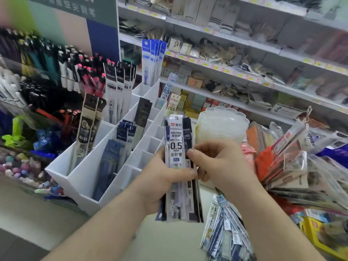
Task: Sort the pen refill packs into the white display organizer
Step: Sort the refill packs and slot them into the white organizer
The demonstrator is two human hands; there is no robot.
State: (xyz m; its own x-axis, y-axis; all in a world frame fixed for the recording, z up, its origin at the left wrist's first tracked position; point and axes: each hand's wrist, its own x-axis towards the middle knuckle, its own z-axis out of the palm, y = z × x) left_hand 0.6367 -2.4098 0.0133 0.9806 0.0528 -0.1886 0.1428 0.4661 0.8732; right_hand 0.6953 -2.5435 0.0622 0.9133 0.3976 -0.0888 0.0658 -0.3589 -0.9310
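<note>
Standing at ten o'clock from our hands, the white display organizer [82, 178] held packs upright in several compartments. We held a fanned stack of refill packs [178, 166] at centre, its front one white, marked 0.5 mm. Our left hand [162, 178] gripped the stack; our right hand [216, 162] pinched its edge at three o'clock.

One white display organizer [88, 178], two hands, one stack of clear trays [222, 127]
</note>
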